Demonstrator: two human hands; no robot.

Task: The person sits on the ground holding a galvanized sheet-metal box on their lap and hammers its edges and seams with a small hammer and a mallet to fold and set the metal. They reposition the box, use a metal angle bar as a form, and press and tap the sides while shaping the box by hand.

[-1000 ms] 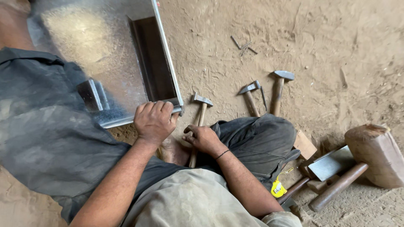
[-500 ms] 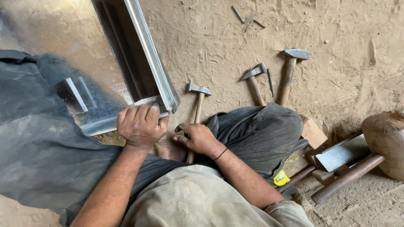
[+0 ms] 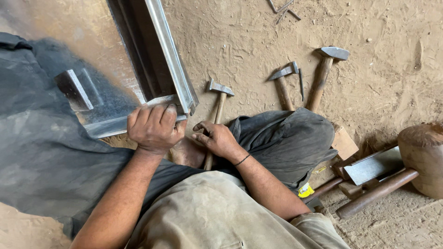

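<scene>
The sheet-metal tray [image 3: 138, 69] corner is gripped firmly by the left hand [image 3: 154, 129]; at its 3 o'clock, the hammer handle [image 3: 214, 124] is loosely touched by the right hand [image 3: 217, 138].

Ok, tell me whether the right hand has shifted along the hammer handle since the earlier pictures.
No. The right hand rests at the same spot on the hammer handle, beside the dark trouser knee.

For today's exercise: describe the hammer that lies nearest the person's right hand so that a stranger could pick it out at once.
Start at the folded sheet-metal tray whose corner the left hand grips. Just right of that corner, on the sandy floor, lies the hammer, its wooden handle running down under the right hand. Unlike the two hammers farther right, it is touched by a hand.
</scene>
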